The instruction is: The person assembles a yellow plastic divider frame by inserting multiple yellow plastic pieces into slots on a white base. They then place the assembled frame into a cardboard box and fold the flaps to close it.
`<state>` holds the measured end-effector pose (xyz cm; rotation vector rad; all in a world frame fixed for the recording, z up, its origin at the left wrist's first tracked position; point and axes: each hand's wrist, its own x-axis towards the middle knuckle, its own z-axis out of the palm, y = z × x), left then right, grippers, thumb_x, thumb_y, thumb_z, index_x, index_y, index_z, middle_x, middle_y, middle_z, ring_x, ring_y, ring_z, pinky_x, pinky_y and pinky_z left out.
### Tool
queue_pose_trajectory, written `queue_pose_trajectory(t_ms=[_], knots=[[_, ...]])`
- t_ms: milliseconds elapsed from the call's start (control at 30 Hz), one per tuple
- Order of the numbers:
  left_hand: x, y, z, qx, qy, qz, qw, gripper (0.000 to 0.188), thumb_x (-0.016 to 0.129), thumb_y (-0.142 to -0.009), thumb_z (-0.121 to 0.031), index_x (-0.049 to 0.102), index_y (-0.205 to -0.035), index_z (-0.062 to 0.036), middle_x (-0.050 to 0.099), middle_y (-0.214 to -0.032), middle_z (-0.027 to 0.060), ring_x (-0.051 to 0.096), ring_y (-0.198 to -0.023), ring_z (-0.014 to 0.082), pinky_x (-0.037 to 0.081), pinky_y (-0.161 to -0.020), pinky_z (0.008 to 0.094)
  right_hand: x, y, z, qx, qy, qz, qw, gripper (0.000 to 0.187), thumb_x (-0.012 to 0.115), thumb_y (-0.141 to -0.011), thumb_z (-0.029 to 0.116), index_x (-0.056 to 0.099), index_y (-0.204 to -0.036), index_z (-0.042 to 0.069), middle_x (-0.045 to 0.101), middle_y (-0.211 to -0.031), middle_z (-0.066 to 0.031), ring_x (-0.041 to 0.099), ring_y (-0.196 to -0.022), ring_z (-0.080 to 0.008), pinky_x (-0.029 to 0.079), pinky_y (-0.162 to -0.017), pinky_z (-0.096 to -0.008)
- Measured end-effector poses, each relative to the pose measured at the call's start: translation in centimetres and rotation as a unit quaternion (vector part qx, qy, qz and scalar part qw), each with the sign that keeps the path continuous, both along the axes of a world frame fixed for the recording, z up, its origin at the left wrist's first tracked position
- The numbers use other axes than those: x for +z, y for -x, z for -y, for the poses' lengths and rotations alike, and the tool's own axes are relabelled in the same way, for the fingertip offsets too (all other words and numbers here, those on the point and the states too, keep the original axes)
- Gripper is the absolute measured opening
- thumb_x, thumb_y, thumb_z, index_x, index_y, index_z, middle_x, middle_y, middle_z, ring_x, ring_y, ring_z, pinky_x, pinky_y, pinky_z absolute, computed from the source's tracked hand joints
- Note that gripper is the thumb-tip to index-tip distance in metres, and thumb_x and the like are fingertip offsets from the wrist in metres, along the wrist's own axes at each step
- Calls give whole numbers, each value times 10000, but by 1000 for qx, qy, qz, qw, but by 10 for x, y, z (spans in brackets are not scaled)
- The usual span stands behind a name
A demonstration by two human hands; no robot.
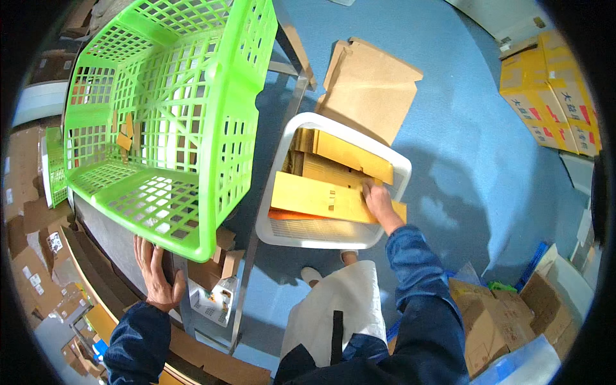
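My right hand [380,204] is closed on the right end of a long yellow panel [301,194] with small slots in it. The panel lies slantwise across a white plastic basket [405,168]. More yellow panels [356,157] and a sliver of something orange [295,215] show in the same basket. My left hand [157,277] rests with its fingers stretched out at the table's edge, just below a large green mesh basket [234,147]. A few small yellow-brown pieces [126,133] lie inside that green basket, which stands on the table.
An unfolded brown cardboard sheet [372,86] lies on the blue floor [449,109] beyond the white basket. Taped cartons [548,93] stand at the far right, with open cardboard boxes [494,321] at the lower right. Under the table is a small white basket [212,305]. More cardboard [29,256] fills the left side.
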<state>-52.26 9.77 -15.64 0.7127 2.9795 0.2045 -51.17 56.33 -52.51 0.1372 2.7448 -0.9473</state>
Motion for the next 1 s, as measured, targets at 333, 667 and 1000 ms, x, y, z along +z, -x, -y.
queue_pose_trajectory(t_ms=[333, 667, 1000], knots=[[12, -39, 35, 102, 36, 132, 985, 768, 560, -842, -237, 170, -1445, 36, 235, -1438, 305, 246, -1330, 458, 197, -1096, 481, -33, 129, 45, 83, 33, 141, 986, 820, 734, -698, 225, 299, -1373, 60, 356, -1393, -217, 511, -1135, -397, 471, -917, -441], [15, -19, 21, 38, 68, 96, 992, 757, 560, -832, -232, 193, -1441, 30, 227, -1446, 303, 242, -1332, 463, 193, -1092, 504, -32, 117, 50, 130, -79, 109, 982, 643, 696, -709, 277, 402, -1210, 1, 461, -1224, -223, 553, -1045, -402, 514, -806, -485], [17, -12, 19, -4, 117, 76, 990, 747, 561, -822, -226, 216, -1436, 23, 218, -1455, 301, 238, -1334, 468, 188, -1088, 527, 52, 90, 41, 75, -5, 174, 982, 746, 751, -656, 323, 394, -1239, 25, 472, -1210, -210, 538, -1054, -402, 496, -844, -461]])
